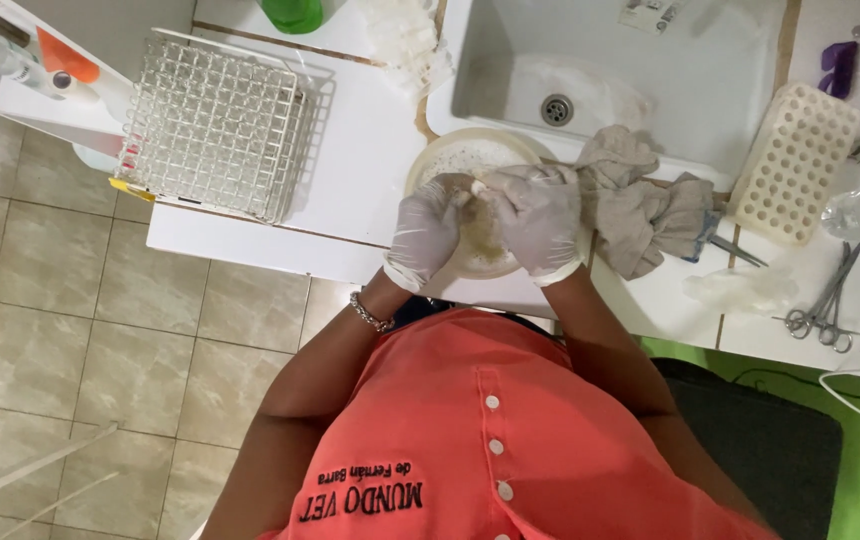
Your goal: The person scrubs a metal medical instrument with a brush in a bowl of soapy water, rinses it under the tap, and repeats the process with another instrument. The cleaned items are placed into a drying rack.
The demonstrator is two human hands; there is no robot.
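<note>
Tabletop (350, 170), white and wide, fills the top of the view. A white sink (650, 80) sits at 1 o'clock, with a round drain (556, 108) in it. A wire rack (215, 125) stands at 10 o'clock on the tabletop. A crumpled grey cloth (640, 205) lies at 3 o'clock from the hands, hanging over the sink edge. A white tray full of holes (795, 160) rests further out at 3 o'clock. A round pale dish (455, 158) sits in the middle, just in front of the sink, with brownish bits in it. Both hands wear thin white gloves and meet over the dish. The left hand (425, 232) has its fingers curled shut on a small white thing (478, 186). The right hand (542, 222) has its fingers bent and pinched on the same small thing, touching the cloth too. Metal scissors (828, 305) lie at 4 o'clock. A bracelet (370, 315) rings the left wrist.
</note>
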